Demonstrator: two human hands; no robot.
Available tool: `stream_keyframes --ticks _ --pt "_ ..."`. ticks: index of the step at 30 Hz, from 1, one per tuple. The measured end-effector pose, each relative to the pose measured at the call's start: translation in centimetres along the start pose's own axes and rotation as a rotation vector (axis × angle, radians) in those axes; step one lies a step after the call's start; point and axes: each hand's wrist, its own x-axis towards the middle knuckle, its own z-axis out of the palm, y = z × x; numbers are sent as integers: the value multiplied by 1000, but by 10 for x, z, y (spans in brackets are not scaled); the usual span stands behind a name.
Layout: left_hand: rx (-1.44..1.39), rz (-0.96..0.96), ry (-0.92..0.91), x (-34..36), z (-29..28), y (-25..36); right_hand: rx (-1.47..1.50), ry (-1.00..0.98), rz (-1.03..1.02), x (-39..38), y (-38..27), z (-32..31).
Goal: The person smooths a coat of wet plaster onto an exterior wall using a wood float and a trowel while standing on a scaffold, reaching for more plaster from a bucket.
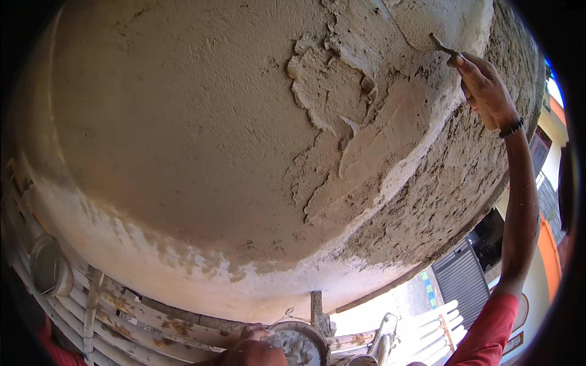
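Note:
My right hand [485,88], raised at the upper right, is closed round the handle of a trowel [442,45]. The trowel's blade lies against the plastered surface [183,122] and blends into the mortar in colour. Thick wet mortar [329,82] sits in ridged patches left of the blade, with smoother smears below. Low in the middle, my left hand [255,346] is closed at the rim of a round bucket [299,344] holding grey mortar. Part of that hand's grip is hidden behind its own knuckles.
Rough, uncoated plaster [421,207] borders the smooth area on the right. Bamboo or wooden slats [165,326] run below, with an upright post [316,308]. Another round container [49,265] stands at the lower left. A grey shutter gate [461,277] shows beyond, lower right.

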Motion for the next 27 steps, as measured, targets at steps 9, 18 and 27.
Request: stream_keyframes --ticks 9,18,27 --pt "17 22 -8 2 -2 1 -77 -229 -96 -112 -15 100" --pt "34 45 -33 -2 1 2 188 29 195 -100 47 48" --pt "34 70 -65 -5 6 2 1094 117 403 -128 -56 164"
